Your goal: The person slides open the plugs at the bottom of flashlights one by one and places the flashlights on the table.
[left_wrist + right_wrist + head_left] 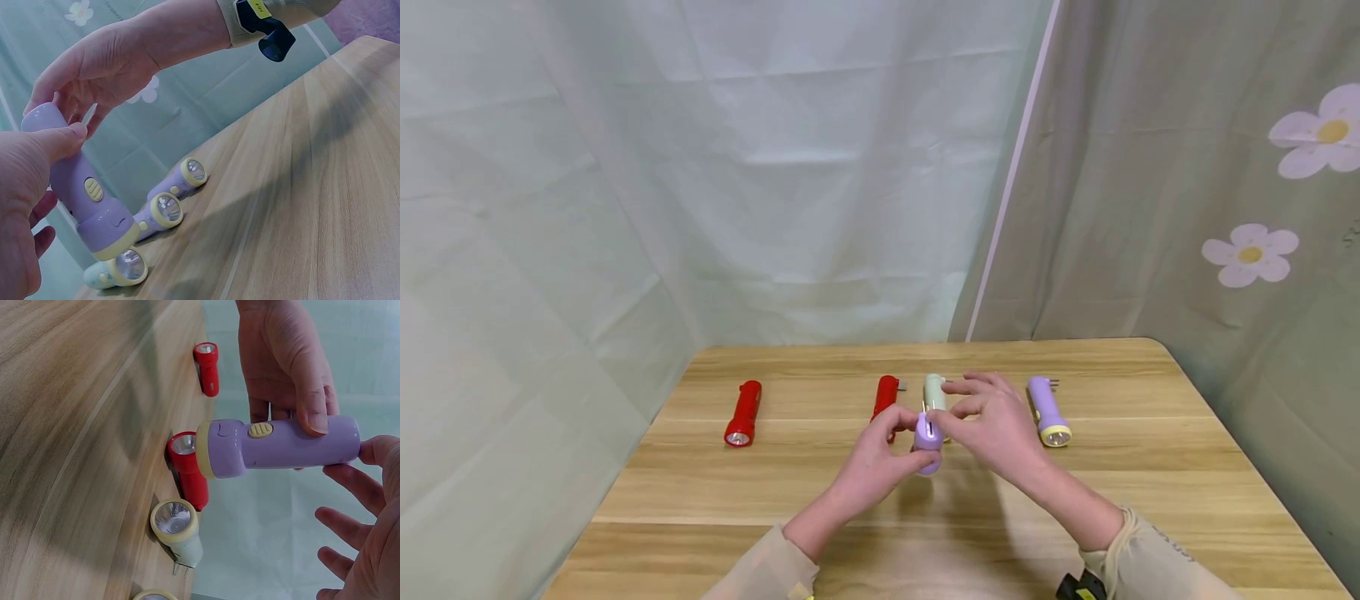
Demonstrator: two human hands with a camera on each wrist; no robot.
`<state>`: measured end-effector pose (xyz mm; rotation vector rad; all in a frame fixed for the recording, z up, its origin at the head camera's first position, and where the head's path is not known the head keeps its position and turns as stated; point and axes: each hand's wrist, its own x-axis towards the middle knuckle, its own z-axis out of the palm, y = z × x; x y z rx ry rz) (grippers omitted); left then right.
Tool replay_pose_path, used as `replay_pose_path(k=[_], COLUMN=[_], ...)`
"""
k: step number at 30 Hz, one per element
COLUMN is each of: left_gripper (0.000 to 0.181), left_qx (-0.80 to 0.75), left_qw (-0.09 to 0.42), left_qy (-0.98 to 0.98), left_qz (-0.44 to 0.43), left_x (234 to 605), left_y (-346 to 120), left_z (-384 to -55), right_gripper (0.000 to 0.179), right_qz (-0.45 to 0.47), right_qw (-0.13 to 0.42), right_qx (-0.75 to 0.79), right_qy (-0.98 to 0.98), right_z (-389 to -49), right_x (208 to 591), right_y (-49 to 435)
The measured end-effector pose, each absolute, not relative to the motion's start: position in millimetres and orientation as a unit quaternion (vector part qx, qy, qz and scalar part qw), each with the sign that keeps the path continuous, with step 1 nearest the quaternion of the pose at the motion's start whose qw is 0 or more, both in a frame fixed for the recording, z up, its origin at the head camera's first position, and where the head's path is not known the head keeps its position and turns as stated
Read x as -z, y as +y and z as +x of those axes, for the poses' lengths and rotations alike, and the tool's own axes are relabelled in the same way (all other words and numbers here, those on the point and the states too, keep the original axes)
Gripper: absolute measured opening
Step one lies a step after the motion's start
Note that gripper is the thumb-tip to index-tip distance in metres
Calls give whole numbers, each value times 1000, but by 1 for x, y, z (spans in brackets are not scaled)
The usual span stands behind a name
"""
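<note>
My left hand (880, 457) holds a purple flashlight (294, 444) above the table, with the thumb along its barrel. The flashlight has a cream rim round its head and a ribbed yellow switch (261, 430). In the head view its tail points up, and thin metal prongs (924, 407) stand out there. My right hand (1000, 425) pinches the tail end between thumb and index finger, while its other fingers are spread apart. A pale green flashlight (934, 390) and a red flashlight (886, 395) lie behind the hands, partly hidden by them.
Another red flashlight (745, 413) lies on the left of the wooden table (700, 500). A purple one (1047, 408) with prongs lies on the right; the left wrist view shows a second purple one (164, 212) beside it. Hanging cloth (820, 208) surrounds the table.
</note>
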<state>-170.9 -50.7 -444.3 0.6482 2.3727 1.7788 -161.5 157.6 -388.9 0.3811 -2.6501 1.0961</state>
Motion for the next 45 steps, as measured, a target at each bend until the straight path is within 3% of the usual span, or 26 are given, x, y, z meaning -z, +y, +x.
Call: replay_pose_path(k=[19, 22, 28, 31, 45], left_gripper=[40, 42, 41, 42, 41], left_qx=[-585, -590, -602, -601, -598], left_qw=[21, 17, 12, 13, 19], left_qy=[785, 783, 772, 771, 772], left_qz=[203, 196, 204, 207, 216], left_x=[438, 433, 424, 421, 418], left_y=[-56, -58, -60, -60, -59], left_z=[-174, -175, -175, -175, -173], right_gripper=[20, 19, 47, 51, 44], right_qz=[145, 149, 157, 163, 172], right_qw=[127, 100, 3, -26, -13], right_qx=[-406, -428, -447, -465, -515], right_qy=[-893, -886, -881, -870, -840], right_z=[-165, -165, -161, -159, -157], right_x=[397, 407, 429, 437, 447], right_y=[164, 170, 171, 166, 156])
